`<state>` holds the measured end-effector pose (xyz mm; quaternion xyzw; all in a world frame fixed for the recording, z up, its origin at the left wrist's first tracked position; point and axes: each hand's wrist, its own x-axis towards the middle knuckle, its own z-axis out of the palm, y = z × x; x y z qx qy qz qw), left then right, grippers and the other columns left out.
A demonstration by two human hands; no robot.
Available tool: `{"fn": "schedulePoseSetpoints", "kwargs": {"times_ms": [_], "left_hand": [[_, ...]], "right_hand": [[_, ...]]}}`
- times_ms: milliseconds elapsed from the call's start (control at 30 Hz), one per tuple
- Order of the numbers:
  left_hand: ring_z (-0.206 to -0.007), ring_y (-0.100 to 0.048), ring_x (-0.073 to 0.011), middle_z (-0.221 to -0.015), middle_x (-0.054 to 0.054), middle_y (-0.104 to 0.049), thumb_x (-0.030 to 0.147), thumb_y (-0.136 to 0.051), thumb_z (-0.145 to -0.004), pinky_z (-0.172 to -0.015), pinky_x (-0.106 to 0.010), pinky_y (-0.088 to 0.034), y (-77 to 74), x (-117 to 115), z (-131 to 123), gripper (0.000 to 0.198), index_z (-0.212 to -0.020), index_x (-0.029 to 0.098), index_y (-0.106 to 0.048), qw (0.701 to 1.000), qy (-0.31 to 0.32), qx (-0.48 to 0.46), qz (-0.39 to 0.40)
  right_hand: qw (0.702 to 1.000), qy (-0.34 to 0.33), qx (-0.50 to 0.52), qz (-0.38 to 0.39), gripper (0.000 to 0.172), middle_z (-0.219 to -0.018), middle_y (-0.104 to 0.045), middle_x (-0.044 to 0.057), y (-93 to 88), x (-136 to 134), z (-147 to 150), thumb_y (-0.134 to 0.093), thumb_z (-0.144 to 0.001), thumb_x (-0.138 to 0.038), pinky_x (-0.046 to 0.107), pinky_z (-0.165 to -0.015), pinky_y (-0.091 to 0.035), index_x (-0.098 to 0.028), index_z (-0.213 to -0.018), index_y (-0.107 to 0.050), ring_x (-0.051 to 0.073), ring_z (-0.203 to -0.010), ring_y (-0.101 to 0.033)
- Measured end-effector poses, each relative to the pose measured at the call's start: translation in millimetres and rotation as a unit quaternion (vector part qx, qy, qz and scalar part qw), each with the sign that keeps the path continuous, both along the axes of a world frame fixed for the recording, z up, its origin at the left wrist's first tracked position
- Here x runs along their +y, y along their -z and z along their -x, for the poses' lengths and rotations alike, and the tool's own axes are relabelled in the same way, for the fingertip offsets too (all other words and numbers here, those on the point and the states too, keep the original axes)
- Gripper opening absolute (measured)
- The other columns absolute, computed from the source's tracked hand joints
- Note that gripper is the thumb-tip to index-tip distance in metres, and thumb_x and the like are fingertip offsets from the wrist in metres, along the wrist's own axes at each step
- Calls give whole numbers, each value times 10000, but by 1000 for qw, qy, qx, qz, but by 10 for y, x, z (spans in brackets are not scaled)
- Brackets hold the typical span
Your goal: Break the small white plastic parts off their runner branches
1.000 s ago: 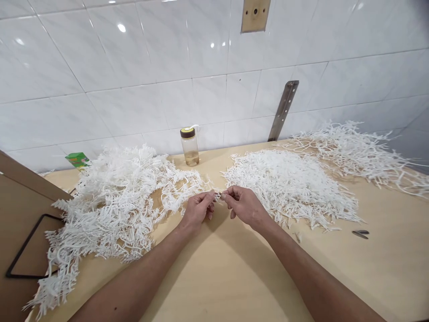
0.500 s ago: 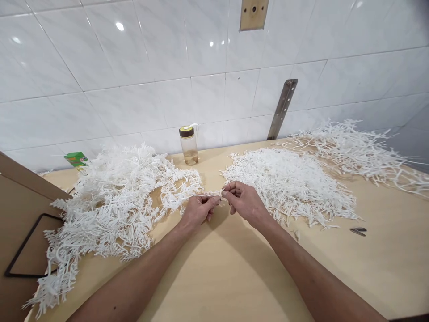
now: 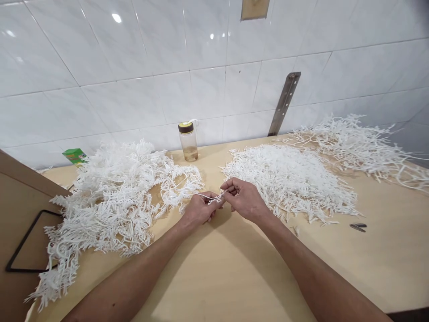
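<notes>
Between my two hands is a thin white branched strand (image 3: 212, 198), probably plastic. My left hand (image 3: 200, 209) is closed on it, thumb pressed over the fingers. Close by, my right hand (image 3: 241, 199) pinches the strand's other end between thumb and fingertips. On the left spreads a large tangled heap of white branched strands (image 3: 110, 197), its near edge just behind my left hand. To the right of my right hand lies a flatter pile of short white pieces (image 3: 291, 179).
A lidded bottle (image 3: 189, 143) with some liquid stands by the tiled wall. Longer white branching strands (image 3: 355, 145) lie at the back right. A small dark metal tool (image 3: 358, 227) rests on the table (image 3: 221, 277). A green box (image 3: 75, 155) and a cardboard box (image 3: 23, 214) are left.
The strand now shows more clearly above my left hand, with a loose end pointing left. Both hands have stayed close together; the view has tilted slightly down.
</notes>
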<state>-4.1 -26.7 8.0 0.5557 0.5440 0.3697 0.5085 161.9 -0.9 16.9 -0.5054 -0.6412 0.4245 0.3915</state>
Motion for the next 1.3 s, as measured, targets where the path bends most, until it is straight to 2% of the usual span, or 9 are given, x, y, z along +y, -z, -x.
{"fn": "schedulePoseSetpoints", "kwargs": {"times_ms": [167,333,600,800,967,1067,1200,1300], "left_hand": [[-380,-342,-48,-460,55,-482,504,-759,-704,-387,-194,-238,22,23,11,362,-717,158,-650,1000,-5,-5,6],[-382,-372,-60,-476,53,-513,515,-758,-700,-388,-198,-247,-33,-8,6,383,-794,160,-653,999,-22,-29,2],[-358,-362,-58,-460,54,-508,523,-795,-651,-371,-212,-213,-96,-16,1,404,-704,166,-614,996,-11,-77,43],[-419,-399,-51,-545,47,-544,487,-847,-586,-379,-188,-240,-63,42,50,429,-711,169,-588,985,-39,-158,64],[-392,-374,-50,-488,65,-505,498,-839,-598,-372,-185,-216,-35,51,47,434,-750,171,-598,984,-46,-156,71],[-395,-379,-52,-486,65,-505,510,-830,-608,-371,-183,-223,-18,44,41,437,-757,169,-600,985,-52,-155,59],[-412,-398,-47,-586,40,-580,517,-812,-631,-368,-183,-226,-9,43,43,433,-790,168,-612,984,-54,-166,38],[-433,-414,-37,-707,17,-620,496,-819,-626,-363,-177,-228,-39,38,43,432,-824,162,-631,982,-53,-178,35]], "right_hand": [[999,-32,40,18,190,-770,-670,24,20,37,-36,-650,-737,-194,210,-390,-515,-166,-925,-632,132,-584,-610],[998,-22,46,32,209,-799,-681,34,40,70,-34,-673,-735,-241,203,-384,-505,-166,-925,-628,133,-602,-612],[999,-10,31,30,206,-789,-687,35,66,59,-22,-680,-742,-247,204,-393,-507,-169,-924,-624,132,-593,-602],[996,-57,58,34,231,-730,-644,7,140,75,-51,-666,-813,-345,204,-416,-498,-168,-960,-644,97,-514,-557],[991,-102,47,69,283,-655,-582,-20,147,92,-72,-631,-853,-425,179,-397,-443,-156,-907,-698,69,-446,-529],[990,-106,47,79,317,-642,-596,-7,133,95,-75,-659,-829,-453,180,-394,-444,-145,-871,-720,80,-461,-542],[992,-84,49,79,297,-618,-609,-10,135,93,-70,-688,-801,-447,185,-388,-446,-151,-822,-719,73,-431,-522],[994,-75,58,60,278,-701,-665,8,146,88,-58,-673,-805,-441,192,-412,-467,-164,-799,-696,74,-458,-541]]}}
